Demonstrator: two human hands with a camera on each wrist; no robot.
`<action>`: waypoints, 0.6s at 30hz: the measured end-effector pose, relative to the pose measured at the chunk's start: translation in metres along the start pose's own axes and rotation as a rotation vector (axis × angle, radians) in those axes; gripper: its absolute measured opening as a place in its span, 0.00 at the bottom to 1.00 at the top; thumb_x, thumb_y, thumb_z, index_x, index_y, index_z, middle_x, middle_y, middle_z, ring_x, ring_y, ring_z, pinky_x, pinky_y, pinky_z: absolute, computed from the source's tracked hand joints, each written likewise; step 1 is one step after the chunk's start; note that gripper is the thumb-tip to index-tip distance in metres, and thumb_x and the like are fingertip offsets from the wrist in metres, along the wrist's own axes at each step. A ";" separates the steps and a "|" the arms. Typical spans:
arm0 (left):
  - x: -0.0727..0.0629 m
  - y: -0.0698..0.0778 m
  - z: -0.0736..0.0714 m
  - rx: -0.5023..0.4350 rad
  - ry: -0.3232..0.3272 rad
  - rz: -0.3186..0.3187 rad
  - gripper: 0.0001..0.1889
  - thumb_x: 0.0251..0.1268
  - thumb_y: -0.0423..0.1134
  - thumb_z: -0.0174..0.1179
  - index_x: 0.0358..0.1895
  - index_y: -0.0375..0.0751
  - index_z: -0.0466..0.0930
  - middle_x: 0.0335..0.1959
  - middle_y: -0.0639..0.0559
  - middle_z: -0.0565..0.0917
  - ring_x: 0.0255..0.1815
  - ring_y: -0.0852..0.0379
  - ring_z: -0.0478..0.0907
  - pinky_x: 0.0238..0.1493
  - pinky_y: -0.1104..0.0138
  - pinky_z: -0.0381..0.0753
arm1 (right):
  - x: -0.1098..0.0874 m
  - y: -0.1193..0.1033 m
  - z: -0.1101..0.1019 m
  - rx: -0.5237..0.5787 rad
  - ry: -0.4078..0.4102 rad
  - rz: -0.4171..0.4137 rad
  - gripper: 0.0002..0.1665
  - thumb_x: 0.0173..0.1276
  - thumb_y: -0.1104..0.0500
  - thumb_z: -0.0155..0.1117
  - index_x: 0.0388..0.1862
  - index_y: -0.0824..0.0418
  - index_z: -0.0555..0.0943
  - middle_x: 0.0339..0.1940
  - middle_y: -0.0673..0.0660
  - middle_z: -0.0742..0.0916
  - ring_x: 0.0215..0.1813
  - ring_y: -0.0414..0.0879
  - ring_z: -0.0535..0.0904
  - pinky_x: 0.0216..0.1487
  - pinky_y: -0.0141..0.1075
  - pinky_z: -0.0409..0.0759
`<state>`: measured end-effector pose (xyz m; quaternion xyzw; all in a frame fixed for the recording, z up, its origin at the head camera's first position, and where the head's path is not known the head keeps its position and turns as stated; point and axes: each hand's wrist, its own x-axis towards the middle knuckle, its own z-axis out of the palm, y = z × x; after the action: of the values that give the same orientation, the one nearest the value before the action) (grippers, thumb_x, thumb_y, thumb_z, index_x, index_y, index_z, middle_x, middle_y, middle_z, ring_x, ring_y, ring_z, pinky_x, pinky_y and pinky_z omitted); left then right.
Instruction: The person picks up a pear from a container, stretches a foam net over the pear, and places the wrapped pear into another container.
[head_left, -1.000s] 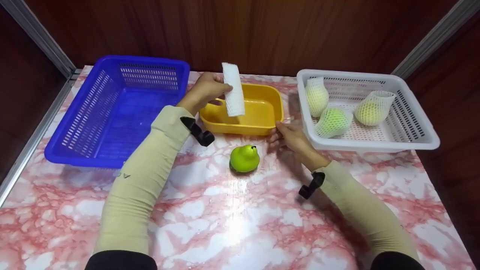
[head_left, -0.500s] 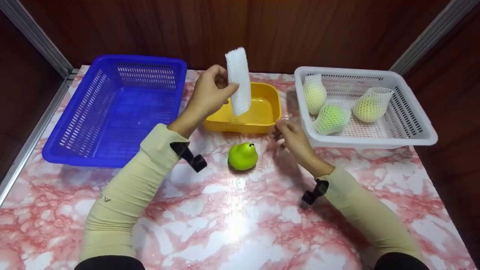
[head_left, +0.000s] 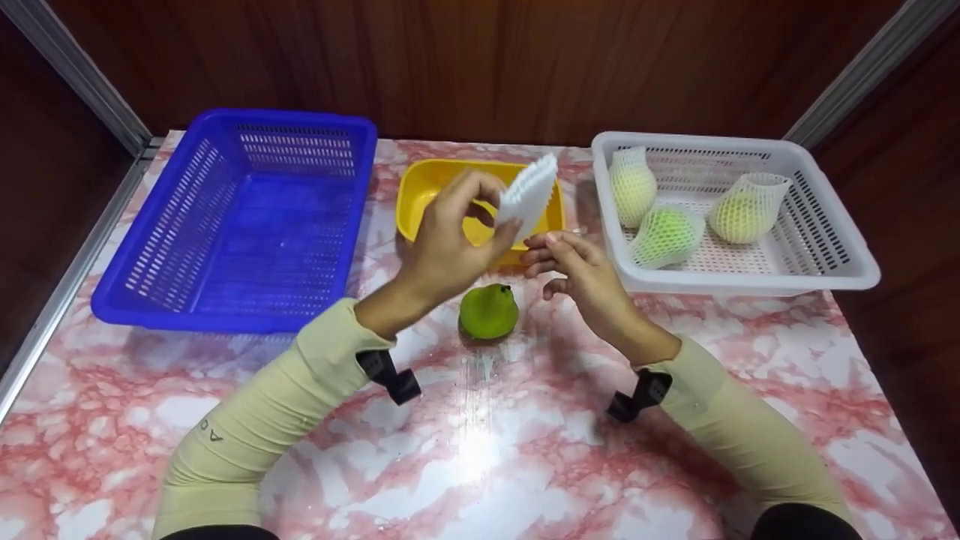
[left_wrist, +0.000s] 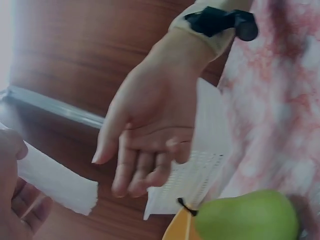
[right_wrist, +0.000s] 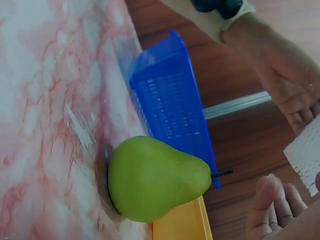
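In the head view my left hand (head_left: 454, 247) pinches a flattened white foam net sleeve (head_left: 531, 196) between thumb and fingers, above the yellow container (head_left: 411, 196). My right hand (head_left: 592, 285) hovers just right of the sleeve's lower end, fingers loosely bent and holding nothing. The left wrist view shows a gap between the right hand (left_wrist: 155, 120) and the sleeve (left_wrist: 55, 180). A green pear (head_left: 488, 312) with a dark stem sits on the table below both hands, untouched. The right wrist view has the pear (right_wrist: 155, 180) large in front.
On the left stands a blue perforated basket (head_left: 262, 247). To the right, a white perforated basket (head_left: 750, 283) contains three pears in foam nets, one of them the greener pear (head_left: 667, 236). A brown wooden panel (head_left: 480, 67) rises behind the table.
My left hand has brought the sleeve up, then right and nearer, tilting its top rightward. My right hand has left the yellow container's corner and risen beside the sleeve. The pear stays put.
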<state>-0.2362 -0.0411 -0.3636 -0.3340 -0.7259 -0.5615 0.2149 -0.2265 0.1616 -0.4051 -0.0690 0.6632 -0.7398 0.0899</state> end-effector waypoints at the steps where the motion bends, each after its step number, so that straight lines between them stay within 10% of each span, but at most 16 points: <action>1: -0.003 0.000 0.002 0.005 -0.001 0.011 0.11 0.66 0.32 0.67 0.42 0.29 0.76 0.39 0.42 0.79 0.44 0.54 0.79 0.44 0.61 0.85 | 0.000 0.000 0.000 0.021 -0.001 0.002 0.15 0.83 0.58 0.47 0.50 0.63 0.81 0.41 0.55 0.87 0.40 0.46 0.82 0.28 0.31 0.76; 18: -0.032 0.000 0.015 -0.078 -0.221 -0.021 0.15 0.52 0.20 0.59 0.45 0.33 0.76 0.51 0.44 0.79 0.49 0.55 0.76 0.44 0.64 0.80 | 0.003 0.004 -0.001 0.056 0.098 -0.085 0.13 0.78 0.69 0.52 0.55 0.67 0.80 0.40 0.53 0.82 0.33 0.40 0.77 0.25 0.26 0.72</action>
<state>-0.2134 -0.0347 -0.3895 -0.3945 -0.7262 -0.5513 0.1145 -0.2299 0.1613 -0.4094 -0.0582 0.6425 -0.7636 0.0275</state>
